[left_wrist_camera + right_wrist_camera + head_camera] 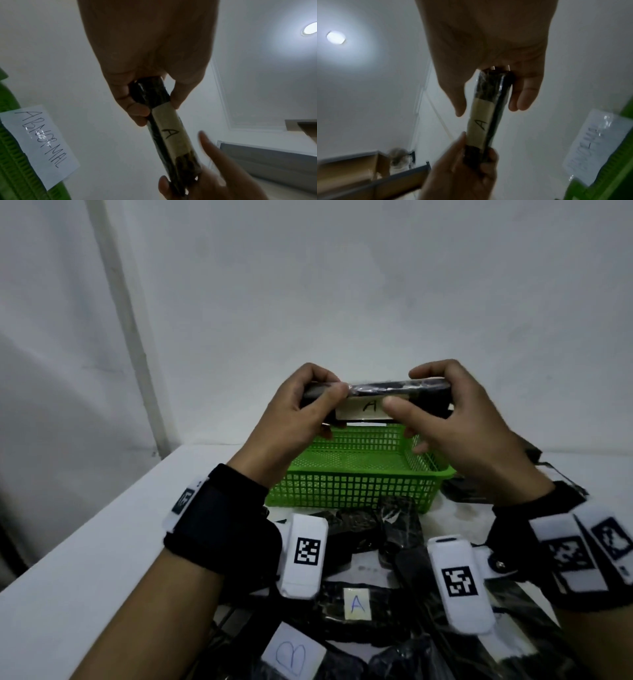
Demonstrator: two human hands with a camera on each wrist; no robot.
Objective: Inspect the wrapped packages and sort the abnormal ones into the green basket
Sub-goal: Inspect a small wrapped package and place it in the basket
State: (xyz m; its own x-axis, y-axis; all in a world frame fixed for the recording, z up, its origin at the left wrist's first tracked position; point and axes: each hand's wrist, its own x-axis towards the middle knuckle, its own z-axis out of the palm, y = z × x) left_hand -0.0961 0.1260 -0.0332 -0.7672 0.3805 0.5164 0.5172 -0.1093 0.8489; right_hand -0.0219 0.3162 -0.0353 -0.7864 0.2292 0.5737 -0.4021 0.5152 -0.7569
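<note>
I hold a black wrapped package (376, 392) up between both hands, above the far rim of the green basket (356, 474). My left hand (301, 412) grips its left end, thumb on the near face and fingers curled around the back; the left wrist view shows the fingertips (137, 109) pinching the dark wrap just short of the white label (368, 408). My right hand (455, 419) takes the right end, fingers curved over the top edge; the right wrist view shows its thumb (458, 104) straight and just off the near face, so the hold there looks loose. The label faces me and bears a handwritten "A". The package lies level, long side running from hand to hand.

The basket sits on the white table (102, 542) below and beyond my hands. A paper note (39, 143) reading "ABNORMAL" is fixed to its outer wall, seen from the left wrist. Below my wrists, nearer to me, lies a heap of black wrapped packages (394, 529), one labelled "A" (357, 604) and another "B" (291, 654).
</note>
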